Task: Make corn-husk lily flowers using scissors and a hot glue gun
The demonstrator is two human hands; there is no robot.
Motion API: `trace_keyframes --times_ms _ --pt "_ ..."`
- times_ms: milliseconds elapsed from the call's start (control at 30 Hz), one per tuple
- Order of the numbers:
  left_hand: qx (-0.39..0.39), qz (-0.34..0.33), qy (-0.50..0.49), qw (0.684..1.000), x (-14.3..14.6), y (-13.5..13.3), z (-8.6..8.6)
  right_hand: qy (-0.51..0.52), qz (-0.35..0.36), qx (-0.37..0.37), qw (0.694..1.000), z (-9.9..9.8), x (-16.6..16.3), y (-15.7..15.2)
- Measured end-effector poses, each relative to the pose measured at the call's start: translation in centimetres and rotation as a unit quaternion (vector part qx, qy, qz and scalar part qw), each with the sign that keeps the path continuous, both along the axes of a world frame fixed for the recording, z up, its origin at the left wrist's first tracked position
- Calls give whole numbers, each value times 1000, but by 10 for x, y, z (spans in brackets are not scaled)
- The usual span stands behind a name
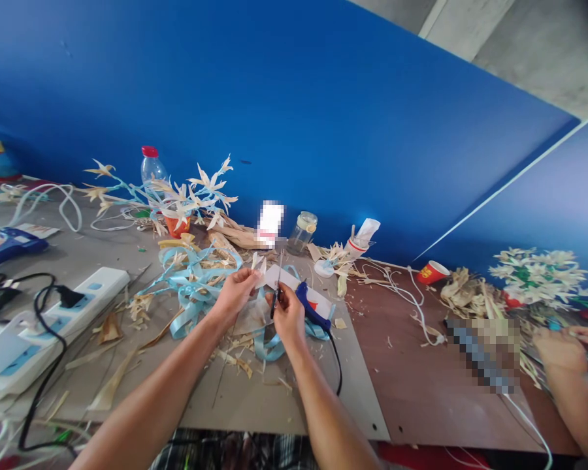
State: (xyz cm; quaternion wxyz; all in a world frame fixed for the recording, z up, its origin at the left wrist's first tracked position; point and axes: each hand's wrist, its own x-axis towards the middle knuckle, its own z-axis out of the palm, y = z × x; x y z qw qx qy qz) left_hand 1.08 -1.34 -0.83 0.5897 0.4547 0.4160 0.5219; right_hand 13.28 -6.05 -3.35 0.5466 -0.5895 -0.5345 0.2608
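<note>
My left hand (236,291) pinches a small pale piece of dried husk (258,264) and holds it up over the board. My right hand (288,315) is closed round the handles of dark scissors (277,281), whose blades point up next to the husk piece. Both hands hover above a tangle of light blue ribbon (196,281) and husk scraps. A blue glue gun (313,312) lies just right of my right hand, its black cord running towards me.
White power strips (53,320) with black cables lie at the left. Husk flowers on blue stems (186,196), a clear bottle (151,166), a glass jar (304,230) and a red cup (432,271) stand along the blue wall. Another person's hand (563,349) works at the right.
</note>
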Motion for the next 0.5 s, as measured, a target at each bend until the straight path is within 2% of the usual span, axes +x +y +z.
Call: trace_keyframes --times_ms 100,200,367,500 --pt "6 21 15 1000 -1 1 -1 -102 -45 -46 993 0 2 0" --pt "11 26 19 999 -1 0 0 -151 -65 -93 982 2 3 -1" --pt "31 15 35 999 1 -4 4 -246 -48 -180 951 8 4 -3" --pt "56 6 59 997 2 -7 5 -304 -28 -199 931 11 4 -5"
